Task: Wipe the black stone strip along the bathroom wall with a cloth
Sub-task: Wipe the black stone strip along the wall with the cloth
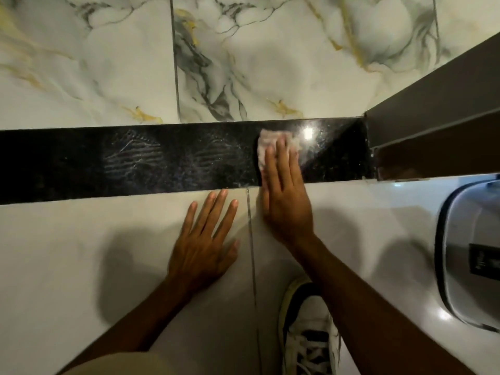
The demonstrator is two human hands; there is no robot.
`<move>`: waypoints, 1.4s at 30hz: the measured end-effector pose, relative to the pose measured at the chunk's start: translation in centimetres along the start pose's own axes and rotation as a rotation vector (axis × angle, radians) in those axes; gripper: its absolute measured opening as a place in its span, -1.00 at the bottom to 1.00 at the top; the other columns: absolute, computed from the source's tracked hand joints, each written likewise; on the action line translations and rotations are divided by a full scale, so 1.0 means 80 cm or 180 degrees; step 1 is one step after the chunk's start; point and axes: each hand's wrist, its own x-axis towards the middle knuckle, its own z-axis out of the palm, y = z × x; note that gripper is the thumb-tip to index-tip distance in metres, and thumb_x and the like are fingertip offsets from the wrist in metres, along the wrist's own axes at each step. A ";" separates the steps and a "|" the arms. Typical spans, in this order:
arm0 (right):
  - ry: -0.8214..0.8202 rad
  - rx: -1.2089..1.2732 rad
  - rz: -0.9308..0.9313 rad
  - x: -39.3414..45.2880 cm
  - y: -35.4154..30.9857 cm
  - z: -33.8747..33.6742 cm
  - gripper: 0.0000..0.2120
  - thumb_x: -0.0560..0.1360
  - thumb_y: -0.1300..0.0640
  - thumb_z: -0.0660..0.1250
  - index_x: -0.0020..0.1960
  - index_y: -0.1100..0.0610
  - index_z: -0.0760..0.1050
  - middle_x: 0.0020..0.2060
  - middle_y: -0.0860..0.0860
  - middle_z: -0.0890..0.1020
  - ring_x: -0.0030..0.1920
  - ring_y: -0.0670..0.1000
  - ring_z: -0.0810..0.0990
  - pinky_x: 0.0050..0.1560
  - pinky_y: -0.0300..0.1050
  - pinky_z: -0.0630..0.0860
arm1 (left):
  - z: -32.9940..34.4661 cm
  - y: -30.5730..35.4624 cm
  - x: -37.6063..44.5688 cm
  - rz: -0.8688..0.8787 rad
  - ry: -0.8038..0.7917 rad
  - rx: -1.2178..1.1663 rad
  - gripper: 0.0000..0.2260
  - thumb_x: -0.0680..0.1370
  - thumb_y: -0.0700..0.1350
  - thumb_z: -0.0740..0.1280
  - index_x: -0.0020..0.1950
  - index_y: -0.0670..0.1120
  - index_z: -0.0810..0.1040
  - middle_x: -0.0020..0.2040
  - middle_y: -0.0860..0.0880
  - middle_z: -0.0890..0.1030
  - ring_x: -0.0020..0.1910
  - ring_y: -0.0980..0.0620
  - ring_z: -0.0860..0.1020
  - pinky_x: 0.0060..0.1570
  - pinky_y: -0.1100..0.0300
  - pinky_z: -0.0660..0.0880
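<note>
A glossy black stone strip runs across the view between marbled tiles above and pale tiles below. A small pinkish-white cloth lies flat on the strip towards its right end. My right hand presses on the cloth with straight fingers, its palm over the strip's lower edge. Streaky smear marks show on the strip left of the cloth. My left hand rests flat with fingers spread on the pale tile just below the strip, holding nothing.
A dark brown frame meets the strip's right end and juts out at the right. A grey and white fixture sits at the right edge. My white and black shoe shows at the bottom.
</note>
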 end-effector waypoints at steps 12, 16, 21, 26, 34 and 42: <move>0.0094 -0.0073 0.0177 0.028 0.038 -0.009 -0.40 0.78 0.10 0.00 0.77 0.22 -0.06 0.78 0.19 -0.01 0.79 0.22 0.03 0.75 0.22 0.26 | 0.001 0.005 0.004 -0.0081 0.0056 -0.0032 -0.31 0.70 0.18 0.14 0.77 -0.11 0.14 0.77 -0.23 0.13 0.76 -0.24 0.12 0.72 -0.26 -0.01; 0.0331 -0.0041 0.0832 -0.051 0.067 -0.034 -0.39 0.76 0.14 0.10 0.78 0.13 0.05 0.77 0.17 0.08 0.77 0.23 0.13 0.61 0.20 0.48 | -0.006 0.004 0.003 -0.0057 0.0081 -0.0121 -0.34 0.70 0.15 0.14 0.74 -0.13 0.23 0.75 -0.24 0.19 0.73 -0.27 0.20 0.70 -0.25 0.07; 0.0324 -0.0261 0.1668 0.038 0.068 -0.028 -0.32 0.74 -0.03 -0.12 0.76 0.28 -0.11 0.75 0.33 -0.05 0.77 0.34 -0.05 0.80 0.25 0.08 | -0.001 -0.002 -0.006 -0.0091 0.0015 -0.0170 -0.36 0.74 0.14 0.08 0.77 -0.10 0.13 0.78 -0.22 0.13 0.76 -0.22 0.14 0.74 -0.21 0.02; 0.0142 -0.0083 0.0621 0.032 0.021 -0.006 -0.38 0.80 -0.05 -0.01 0.79 0.11 -0.10 0.79 0.15 -0.05 0.80 0.19 -0.04 0.79 0.15 0.15 | 0.002 -0.009 -0.026 -0.0233 0.0123 -0.0298 -0.37 0.73 0.15 0.06 0.77 -0.07 0.11 0.77 -0.21 0.15 0.76 -0.19 0.11 0.75 -0.12 -0.13; 0.0429 -0.0171 0.1603 0.004 0.025 -0.015 -0.37 0.80 0.01 0.01 0.77 0.26 -0.06 0.76 0.30 0.01 0.77 0.32 0.04 0.73 0.32 0.24 | 0.001 -0.030 -0.058 -0.0489 0.0073 -0.0229 -0.36 0.73 0.18 0.03 0.79 -0.04 0.08 0.80 -0.17 0.10 0.78 -0.19 0.05 0.77 -0.11 -0.20; -0.0090 0.0030 0.0072 -0.006 -0.037 0.006 -0.39 0.79 0.07 0.12 0.78 0.17 0.02 0.78 0.19 0.05 0.79 0.21 0.03 0.65 0.27 0.41 | -0.001 -0.033 -0.060 -0.0724 0.0234 -0.0252 -0.32 0.71 0.22 0.07 0.78 -0.06 0.12 0.79 -0.18 0.11 0.78 -0.18 0.06 0.77 -0.11 -0.20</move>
